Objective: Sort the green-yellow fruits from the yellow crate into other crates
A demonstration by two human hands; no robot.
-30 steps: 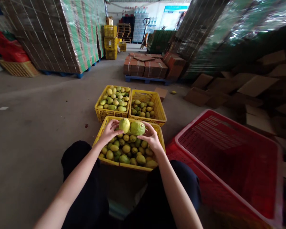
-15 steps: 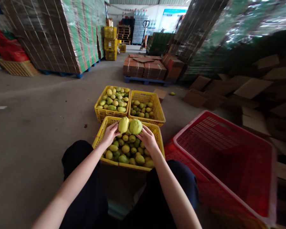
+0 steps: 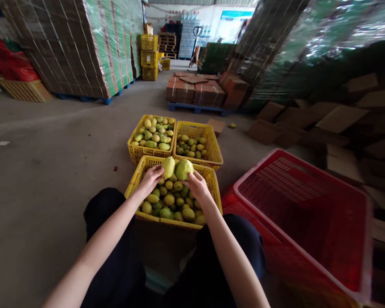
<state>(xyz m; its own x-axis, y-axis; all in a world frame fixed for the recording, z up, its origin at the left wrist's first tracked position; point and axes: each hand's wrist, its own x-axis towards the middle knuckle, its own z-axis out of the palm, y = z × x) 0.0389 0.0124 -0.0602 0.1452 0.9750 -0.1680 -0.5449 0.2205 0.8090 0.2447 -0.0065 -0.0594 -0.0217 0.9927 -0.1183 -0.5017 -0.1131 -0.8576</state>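
My left hand (image 3: 152,179) grips a pale yellow-green lemon (image 3: 168,167) by its left side, thumb and fingers closed on it. In my right hand (image 3: 196,185) is a rounder, bumpy green lemon (image 3: 184,170). Both fruits are held up side by side, almost touching, above the near yellow crate (image 3: 215,188). Many yellow and green lemons (image 3: 169,199) lie loose inside that crate. My fingers are partly hidden behind the held fruits.
Beyond it stand a fuller yellow crate (image 3: 133,153) of lemons and a less full yellow crate (image 3: 216,147). A large red crate (image 3: 295,188) is at my right. Flattened cartons (image 3: 266,130) lie farther right, and a pallet of cardboard (image 3: 195,92) is ahead.
Both lemons have turned a little in my fingers, showing different sides. The left one has shifted slightly right. The crates have not moved.
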